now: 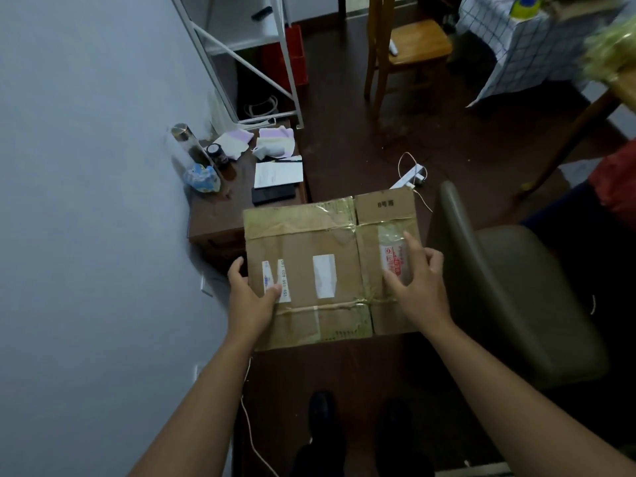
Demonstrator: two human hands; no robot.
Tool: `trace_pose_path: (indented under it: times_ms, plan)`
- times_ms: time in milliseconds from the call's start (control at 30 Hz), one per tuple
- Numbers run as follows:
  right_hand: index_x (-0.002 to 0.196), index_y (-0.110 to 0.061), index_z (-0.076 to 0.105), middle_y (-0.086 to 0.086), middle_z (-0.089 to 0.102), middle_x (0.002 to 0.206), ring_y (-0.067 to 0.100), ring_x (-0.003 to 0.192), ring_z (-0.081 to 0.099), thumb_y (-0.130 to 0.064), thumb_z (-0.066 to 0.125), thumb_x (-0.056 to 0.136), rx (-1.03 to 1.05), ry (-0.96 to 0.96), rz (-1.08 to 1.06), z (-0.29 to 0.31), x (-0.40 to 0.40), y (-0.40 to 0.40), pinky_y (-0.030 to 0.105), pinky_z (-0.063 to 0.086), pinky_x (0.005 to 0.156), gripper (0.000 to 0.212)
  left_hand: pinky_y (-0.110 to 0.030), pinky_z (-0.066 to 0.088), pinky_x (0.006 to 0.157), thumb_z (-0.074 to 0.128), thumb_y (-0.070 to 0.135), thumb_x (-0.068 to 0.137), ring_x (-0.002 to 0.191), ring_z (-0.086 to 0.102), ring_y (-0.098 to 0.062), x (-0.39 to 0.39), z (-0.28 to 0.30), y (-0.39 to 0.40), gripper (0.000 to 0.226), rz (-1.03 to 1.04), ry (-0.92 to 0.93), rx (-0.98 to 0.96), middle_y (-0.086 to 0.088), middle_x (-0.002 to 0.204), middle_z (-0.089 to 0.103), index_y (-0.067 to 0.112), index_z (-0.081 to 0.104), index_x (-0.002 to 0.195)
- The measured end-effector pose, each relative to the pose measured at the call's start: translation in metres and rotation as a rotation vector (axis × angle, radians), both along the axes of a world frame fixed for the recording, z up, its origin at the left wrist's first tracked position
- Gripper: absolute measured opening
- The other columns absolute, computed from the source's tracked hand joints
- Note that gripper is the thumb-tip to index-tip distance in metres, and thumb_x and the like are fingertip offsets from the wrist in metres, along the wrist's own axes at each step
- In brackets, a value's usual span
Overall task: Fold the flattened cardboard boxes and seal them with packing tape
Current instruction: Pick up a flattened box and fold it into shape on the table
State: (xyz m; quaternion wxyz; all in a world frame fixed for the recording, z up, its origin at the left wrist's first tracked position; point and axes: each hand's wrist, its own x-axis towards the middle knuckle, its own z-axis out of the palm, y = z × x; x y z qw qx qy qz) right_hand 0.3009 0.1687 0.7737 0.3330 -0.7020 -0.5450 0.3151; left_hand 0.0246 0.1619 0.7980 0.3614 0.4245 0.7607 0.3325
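Note:
A flattened brown cardboard box (320, 242), with old yellowish tape strips and white label scraps on it, is held flat in the air in front of me. My left hand (249, 296) grips its left edge, thumb on top near a torn white label. My right hand (418, 284) rests on the right panel over a red-printed sticker, fingers spread and the thumb pressing on the cardboard. I see no packing tape roll that I can identify for certain.
A low dark table (223, 215) by the left wall carries a glass bottle (187, 142), a dark jar (218, 154), papers and cloths. An olive chair (516, 287) stands right of the box. A power strip (411, 175) lies on the floor. A wooden chair (406, 46) stands beyond it.

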Motion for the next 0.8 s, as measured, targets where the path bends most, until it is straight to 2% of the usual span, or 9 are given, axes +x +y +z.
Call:
trace_pose_path:
  times_ms: [133, 200, 267, 333, 400, 467, 667, 800]
  plan:
    - [0.151, -0.043, 0.02, -0.011, 0.02, 0.156, 0.016, 0.137, 0.034, -0.027, 0.075, 0.084, -0.063, 0.007, 0.072, 0.002, -0.015, -0.006, 0.045, 0.043, 0.103, 0.088, -0.027, 0.041, 0.078, 0.073, 0.019, 0.087, 0.1, 0.054, -0.015, -0.023, 0.004, 0.013, 0.074, 0.074, -0.045, 0.071, 0.0, 0.124, 0.051, 0.019, 0.025, 0.143]
    - [0.151, -0.044, 0.022, -0.013, 0.011, 0.16, 0.017, 0.143, 0.026, -0.028, 0.074, 0.085, -0.103, -0.021, 0.113, 0.005, -0.026, -0.01, 0.045, 0.037, 0.109, 0.085, -0.022, 0.039, 0.074, 0.074, 0.021, 0.086, 0.102, 0.054, -0.015, -0.039, 0.006, 0.019, 0.066, 0.053, 0.01, 0.126, 0.0, 0.125, 0.052, 0.018, 0.032, 0.138]
    - [0.147, -0.044, 0.03, -0.015, 0.001, 0.16, 0.022, 0.146, 0.02, -0.03, 0.071, 0.089, -0.151, -0.071, 0.131, 0.01, -0.042, -0.012, 0.047, 0.036, 0.11, 0.073, -0.025, 0.039, 0.084, 0.074, 0.025, 0.085, 0.109, 0.05, -0.015, -0.053, 0.008, 0.025, 0.061, -0.033, 0.111, 0.157, -0.001, 0.13, 0.045, 0.022, 0.039, 0.135]
    - [0.144, -0.043, 0.037, -0.015, -0.005, 0.159, 0.027, 0.148, 0.015, -0.033, 0.068, 0.091, -0.165, -0.098, 0.12, 0.016, -0.058, -0.012, 0.048, 0.034, 0.111, 0.062, -0.03, 0.036, 0.095, 0.076, 0.031, 0.082, 0.117, 0.04, -0.016, -0.063, 0.006, 0.029, 0.064, -0.16, 0.167, 0.108, -0.001, 0.137, 0.033, 0.029, 0.042, 0.137]
    - [0.143, -0.042, 0.041, -0.017, -0.005, 0.158, 0.027, 0.148, 0.015, -0.039, 0.069, 0.089, -0.143, -0.085, 0.098, 0.019, -0.071, -0.009, 0.049, 0.034, 0.112, 0.061, -0.041, 0.037, 0.105, 0.077, 0.044, 0.078, 0.128, 0.034, -0.024, -0.073, -0.001, 0.034, 0.071, -0.267, 0.196, 0.061, -0.002, 0.144, 0.026, 0.038, 0.04, 0.138]
    - [0.143, -0.041, 0.041, -0.021, -0.003, 0.156, 0.024, 0.147, 0.016, -0.044, 0.072, 0.085, -0.12, -0.083, 0.081, 0.019, -0.079, -0.009, 0.049, 0.034, 0.114, 0.065, -0.051, 0.037, 0.108, 0.077, 0.051, 0.075, 0.135, 0.028, -0.028, -0.081, -0.006, 0.036, 0.075, -0.316, 0.183, 0.041, -0.002, 0.148, 0.022, 0.044, 0.039, 0.139]
    - [0.146, -0.036, 0.038, -0.02, 0.002, 0.155, 0.027, 0.145, 0.02, -0.044, 0.072, 0.085, -0.144, -0.2, 0.036, 0.027, -0.086, 0.003, 0.053, 0.034, 0.114, 0.07, -0.049, 0.028, 0.116, 0.08, 0.053, 0.072, 0.143, 0.015, -0.025, -0.09, -0.006, 0.04, 0.073, -0.394, 0.103, 0.042, 0.004, 0.155, 0.009, 0.05, 0.044, 0.136]
    - [0.146, -0.036, 0.038, -0.014, 0.002, 0.158, 0.029, 0.144, 0.021, -0.041, 0.073, 0.086, -0.14, -0.274, 0.005, 0.033, -0.09, 0.018, 0.051, 0.034, 0.113, 0.07, -0.046, 0.026, 0.117, 0.08, 0.049, 0.073, 0.143, 0.013, -0.027, -0.088, -0.004, 0.054, 0.067, -0.408, 0.135, 0.076, -0.003, 0.157, 0.009, 0.044, 0.052, 0.134]
